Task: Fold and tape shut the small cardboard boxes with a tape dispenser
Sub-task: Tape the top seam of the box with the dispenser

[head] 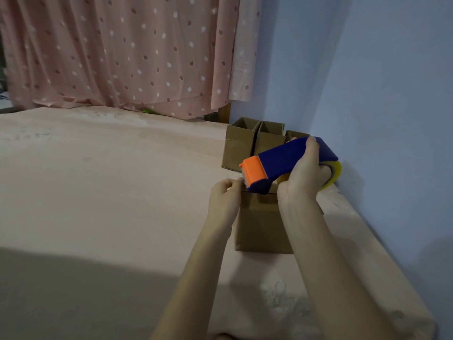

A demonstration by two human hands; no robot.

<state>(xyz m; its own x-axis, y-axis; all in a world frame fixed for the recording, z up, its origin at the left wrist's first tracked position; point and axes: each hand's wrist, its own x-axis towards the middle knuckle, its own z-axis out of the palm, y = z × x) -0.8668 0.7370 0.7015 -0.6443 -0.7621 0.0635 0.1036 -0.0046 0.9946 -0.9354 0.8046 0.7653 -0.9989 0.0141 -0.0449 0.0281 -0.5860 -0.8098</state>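
On the pink-covered surface point(98, 192), head view, only cam: small cardboard box point(262, 224) stands upright near the blue wall point(392, 94), between both forearms. Right hand point(304, 177) wraps the blue body of the tape dispenser point(286, 160), fingers curled over the top, yellowish tape roll point(334, 175) poking out behind the palm. Dispenser sits tilted, orange cutter end point(253, 171) low and touching or just above the box's top left edge; prob. angled that way so the tape end meets the cardboard at the rim. Left hand point(225, 200) is at the box's upper left corner, fingers curled in a pinch just beside the cutter teeth. Looks like it's gripping the tape end or pressing it down on the side wall, but can't tell which; tape itself too clear to see. That hand also seems to steady the box vs. the pull.

Box top is hidden under dispenser + hands, so flap state unknown. Judging by this: taping step just starting or ending on this box.

Behind it, by the wall, three more boxes point(255, 146) in a row, tops open, i.e. not yet done. Dotted pink curtain point(122, 52) hangs at back.
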